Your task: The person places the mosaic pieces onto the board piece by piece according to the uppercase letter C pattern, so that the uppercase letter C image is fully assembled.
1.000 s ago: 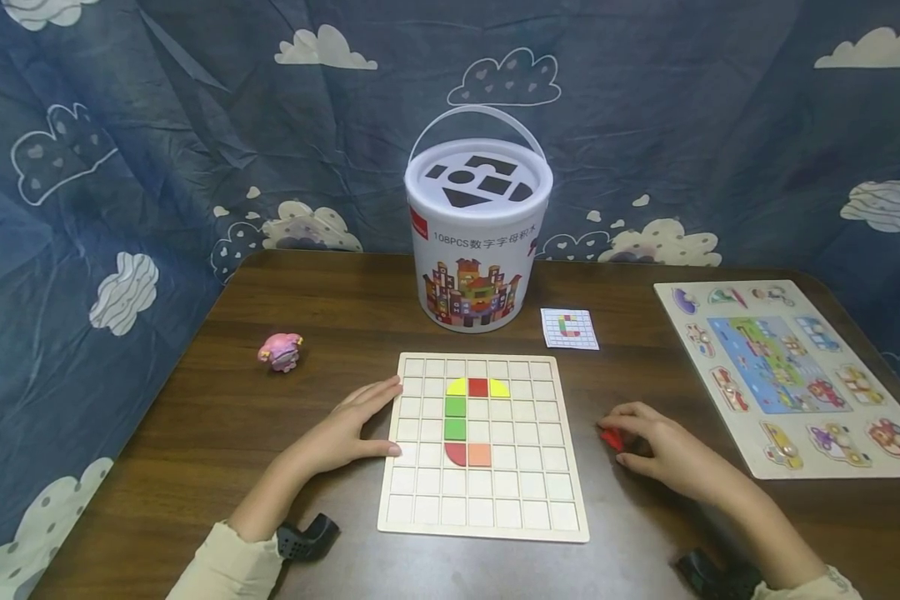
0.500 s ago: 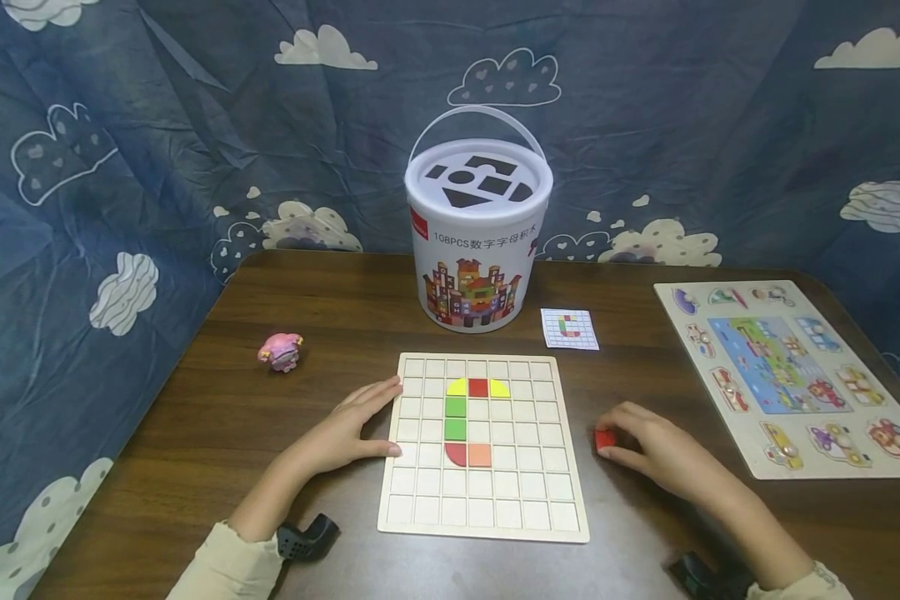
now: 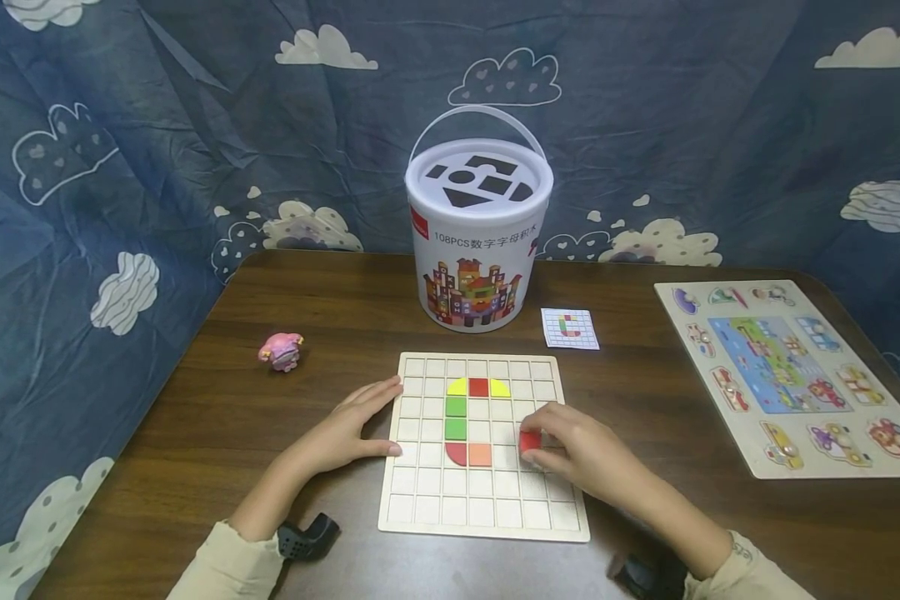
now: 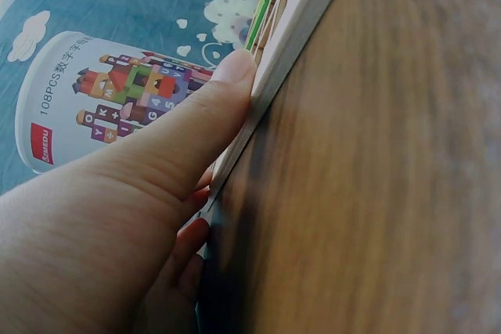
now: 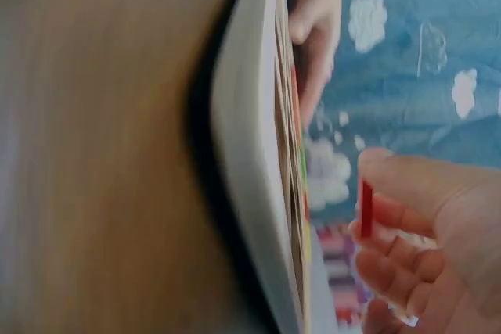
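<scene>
A pale wooden grid board [image 3: 487, 510] lies flat on the table. Set in its cells are a red square tile [image 3: 478, 387], two yellow rounded tiles [image 3: 500, 389], two green tiles [image 3: 456, 407], a red quarter-round tile [image 3: 456, 454] and an orange square tile [image 3: 480, 455]. My left hand [image 3: 345, 429] rests at the board's left edge, thumb and fingers extended against it. My right hand [image 3: 588, 454] pinches a thin red tile [image 3: 529, 442] over the board's right part; the right wrist view shows this tile [image 5: 366, 209] between thumb and fingers, apart from the board.
Behind the board stands a white lidded bucket [image 3: 480, 242] with shape holes. A small pattern card [image 3: 570, 329] lies to its right. A picture puzzle board [image 3: 742, 383] occupies the table's right side, and a pink toy figure [image 3: 281, 352] sits at the left.
My right hand took a pinch grip on the red tile beside the board, then carried it left over the grid. My left hand has stayed in place.
</scene>
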The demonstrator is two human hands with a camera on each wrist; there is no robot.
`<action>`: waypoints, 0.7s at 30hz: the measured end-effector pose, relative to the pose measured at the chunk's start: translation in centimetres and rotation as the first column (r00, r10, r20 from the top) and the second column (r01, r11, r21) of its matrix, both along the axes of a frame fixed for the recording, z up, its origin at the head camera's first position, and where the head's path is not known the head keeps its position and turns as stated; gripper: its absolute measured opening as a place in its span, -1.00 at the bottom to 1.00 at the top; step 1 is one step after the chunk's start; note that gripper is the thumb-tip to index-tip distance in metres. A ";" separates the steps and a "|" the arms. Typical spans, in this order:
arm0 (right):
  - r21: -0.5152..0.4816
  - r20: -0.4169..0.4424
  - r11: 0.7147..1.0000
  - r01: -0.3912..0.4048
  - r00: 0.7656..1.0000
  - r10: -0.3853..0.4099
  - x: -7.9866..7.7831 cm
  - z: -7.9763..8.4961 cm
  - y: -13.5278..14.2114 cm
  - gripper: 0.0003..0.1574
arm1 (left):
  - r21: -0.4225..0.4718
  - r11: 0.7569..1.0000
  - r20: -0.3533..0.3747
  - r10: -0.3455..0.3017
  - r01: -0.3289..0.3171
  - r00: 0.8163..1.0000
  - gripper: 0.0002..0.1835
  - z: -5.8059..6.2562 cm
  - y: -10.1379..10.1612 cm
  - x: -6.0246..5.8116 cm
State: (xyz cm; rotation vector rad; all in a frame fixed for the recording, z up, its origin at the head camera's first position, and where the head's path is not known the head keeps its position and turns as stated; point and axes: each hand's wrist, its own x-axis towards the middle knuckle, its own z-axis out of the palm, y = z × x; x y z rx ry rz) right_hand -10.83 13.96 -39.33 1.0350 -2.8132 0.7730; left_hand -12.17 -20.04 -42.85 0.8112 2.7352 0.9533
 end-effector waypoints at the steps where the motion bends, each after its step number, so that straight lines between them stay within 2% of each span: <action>1: -0.011 0.016 1.000 -0.011 1.000 0.011 0.0 -0.2 -0.4 -0.68 | 0.000 1.000 -0.001 0.000 0.000 1.000 -0.08 0.0 0.0 0.0; 5: -0.034 0.053 0.998 -0.044 0.998 0.046 0.1 -1.2 -1.4 -0.69 | -0.002 1.000 -0.002 0.000 0.000 1.000 -0.08 0.0 0.0 0.0; 10: -0.041 0.049 0.998 -0.041 0.998 0.043 0.1 -2.2 -2.1 -0.67 | -0.003 1.000 0.000 0.000 0.000 1.000 -0.08 0.1 0.0 0.1; 21: -0.052 0.064 0.997 -0.065 0.996 0.068 -0.1 -1.9 -2.2 -0.77 | -0.005 1.000 0.001 0.002 -0.002 1.000 -0.08 0.0 -0.2 0.0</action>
